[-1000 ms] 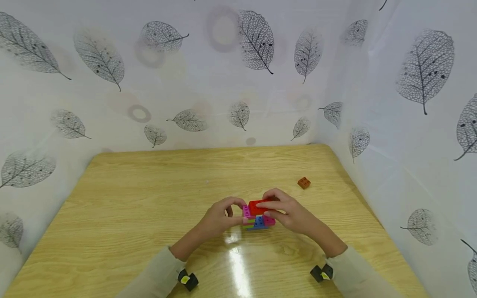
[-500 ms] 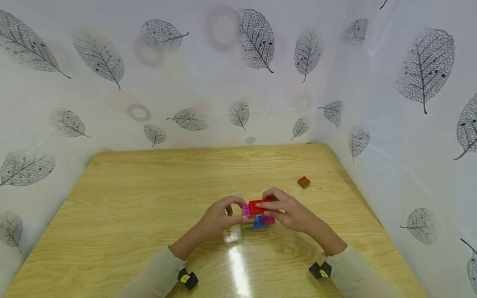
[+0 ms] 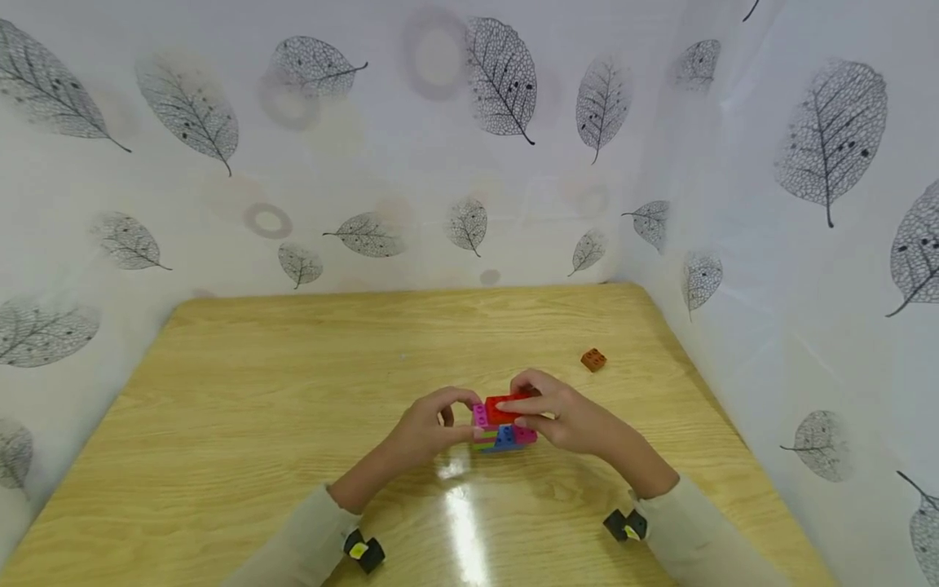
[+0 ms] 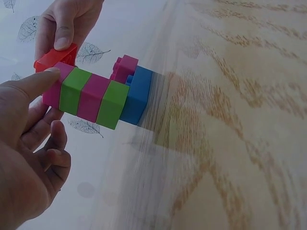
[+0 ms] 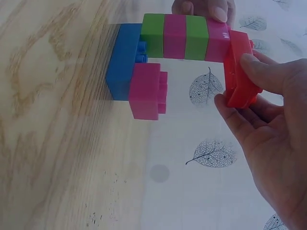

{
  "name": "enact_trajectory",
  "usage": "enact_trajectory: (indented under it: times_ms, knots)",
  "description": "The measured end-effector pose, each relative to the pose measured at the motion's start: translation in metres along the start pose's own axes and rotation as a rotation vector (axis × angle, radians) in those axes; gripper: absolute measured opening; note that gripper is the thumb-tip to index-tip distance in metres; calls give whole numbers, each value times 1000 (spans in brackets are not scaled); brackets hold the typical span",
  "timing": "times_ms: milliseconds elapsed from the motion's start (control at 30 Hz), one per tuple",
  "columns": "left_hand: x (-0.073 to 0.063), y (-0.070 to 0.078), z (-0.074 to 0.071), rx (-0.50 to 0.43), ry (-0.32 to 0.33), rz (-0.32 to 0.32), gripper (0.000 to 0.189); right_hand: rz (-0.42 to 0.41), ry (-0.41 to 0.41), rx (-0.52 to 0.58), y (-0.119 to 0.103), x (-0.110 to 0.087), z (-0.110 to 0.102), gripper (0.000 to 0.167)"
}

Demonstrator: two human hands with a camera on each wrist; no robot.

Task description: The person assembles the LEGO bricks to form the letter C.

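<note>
A long blue toy building brick [image 5: 122, 62] stands on the table as the base. On one end of it rises a column of green [image 4: 112, 103] and pink bricks, alternating; on its other end sits a separate pink brick [image 5: 144, 91]. Across the top lies a red brick [image 5: 237, 48], its free end overhanging the lower pink one. My left hand [image 3: 421, 428] pinches the column's top pink brick [image 3: 480, 414] between thumb and index finger. From the right, my right hand [image 3: 575, 417] grips the red brick, thumb on one face and fingers on the other. Whether its studs are fully seated cannot be told.
A loose brown brick [image 3: 593, 359] lies farther back to the right on the wooden table [image 3: 293, 367]. White leaf-print sheeting [image 3: 411, 147] rises behind the table and along both sides. Each wrist wears a small black camera [image 3: 364, 551].
The head view has shifted very slightly, so the scene sits a little farther left. Both hands and the bricks keep their places relative to the table.
</note>
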State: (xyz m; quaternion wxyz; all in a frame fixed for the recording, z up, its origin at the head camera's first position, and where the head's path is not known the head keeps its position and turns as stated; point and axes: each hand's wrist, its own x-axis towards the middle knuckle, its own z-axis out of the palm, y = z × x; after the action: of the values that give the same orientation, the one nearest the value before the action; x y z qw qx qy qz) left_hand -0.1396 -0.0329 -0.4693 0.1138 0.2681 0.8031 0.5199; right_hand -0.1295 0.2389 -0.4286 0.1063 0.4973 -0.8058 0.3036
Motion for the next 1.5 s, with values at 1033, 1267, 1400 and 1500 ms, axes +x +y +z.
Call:
enact_trajectory:
  times_ms: [1033, 1267, 1400, 1500]
  knots:
    - [1, -1, -2, 12, -20, 35, 32, 374, 48, 219, -5, -21, 0, 40]
    - [2, 5, -2, -17, -7, 56, 42, 486, 72, 276, -6, -30, -3, 37]
    - [3, 10, 0, -40, 4, 107, 43, 525, 118, 343, -2, -36, -8, 34]
    - [4, 12, 1, -42, 7, 150, 41, 563, 146, 349, 2, -40, -13, 32]
